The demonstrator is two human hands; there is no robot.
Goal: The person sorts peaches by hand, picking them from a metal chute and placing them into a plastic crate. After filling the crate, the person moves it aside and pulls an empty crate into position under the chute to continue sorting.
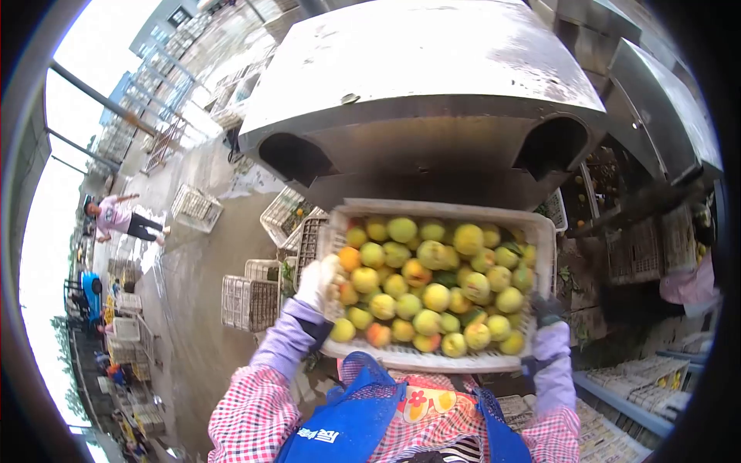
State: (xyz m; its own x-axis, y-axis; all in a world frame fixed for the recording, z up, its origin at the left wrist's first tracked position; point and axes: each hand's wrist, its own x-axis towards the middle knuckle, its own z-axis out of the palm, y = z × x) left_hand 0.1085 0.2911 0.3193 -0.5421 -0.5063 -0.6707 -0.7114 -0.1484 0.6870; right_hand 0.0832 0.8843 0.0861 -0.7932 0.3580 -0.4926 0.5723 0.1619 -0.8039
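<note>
A white plastic crate (440, 210) full of yellow-green and orange fruit (432, 278) is held up in front of my chest. My left hand (320, 282), in a white glove, grips the crate's left side. On the right side, my right hand (546, 310) in a dark glove holds the crate's right edge. Just beyond the crate's far rim stands a large grey metal machine (432, 85) with two dark openings.
Empty white crates (248, 302) are stacked on the wet concrete floor to the left. A person in a pink top (116, 217) bends over farther left. Metal conveyor parts and crates (641, 247) stand on the right.
</note>
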